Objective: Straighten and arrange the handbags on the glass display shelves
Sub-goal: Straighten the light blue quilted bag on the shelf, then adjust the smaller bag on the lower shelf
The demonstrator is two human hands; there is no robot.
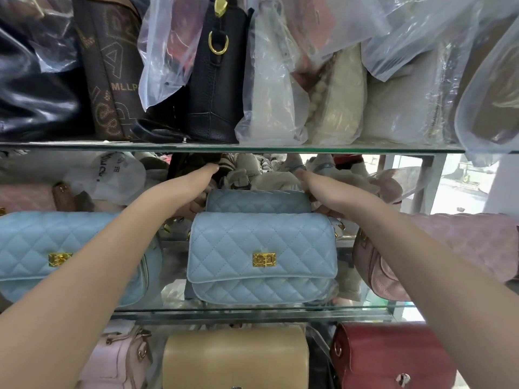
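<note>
1. Gripping the left end of the rear blue quilted bag (258,200), the left hand (196,195) curls its fingers round it, at that bag's 9 o'clock.
2. Right hand (317,192) clasps the same bag's right end, at 3 o'clock.
3. Rear bag stands on the middle glass shelf (252,308), at 12 o'clock of the front blue quilted bag (261,256).
4. Another blue bag (42,240) sits at the front bag's 9 o'clock, and a pink bag (463,234) at 3 o'clock.
</note>
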